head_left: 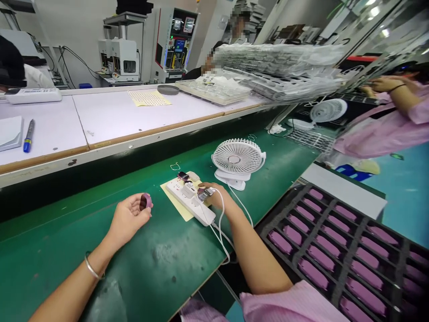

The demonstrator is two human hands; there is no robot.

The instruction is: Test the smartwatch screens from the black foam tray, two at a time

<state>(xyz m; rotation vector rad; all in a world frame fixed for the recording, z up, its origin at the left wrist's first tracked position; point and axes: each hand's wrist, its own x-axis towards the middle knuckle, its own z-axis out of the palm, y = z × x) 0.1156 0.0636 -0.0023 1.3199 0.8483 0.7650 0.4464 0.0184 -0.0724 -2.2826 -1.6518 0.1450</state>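
Note:
My left hand (129, 217) rests on the green belt surface (100, 250) with its fingers curled around a small purple part (146, 201). My right hand (214, 197) lies at the right end of a white power strip (187, 203) and its fingers are pinched on a small grey plug-like piece (204, 193) seated in the strip. Another small dark-and-pink piece (183, 176) sits at the strip's far end. A white cable (221, 232) runs from the strip toward me. The strip lies on a yellowish card.
A white desk fan (237, 158) stands just behind the strip. A black tray (338, 250) of several purple parts sits to my right. Beyond the belt is a white table (110, 116) with a pen (28, 134), stacked trays and machines. Another person in pink works at far right.

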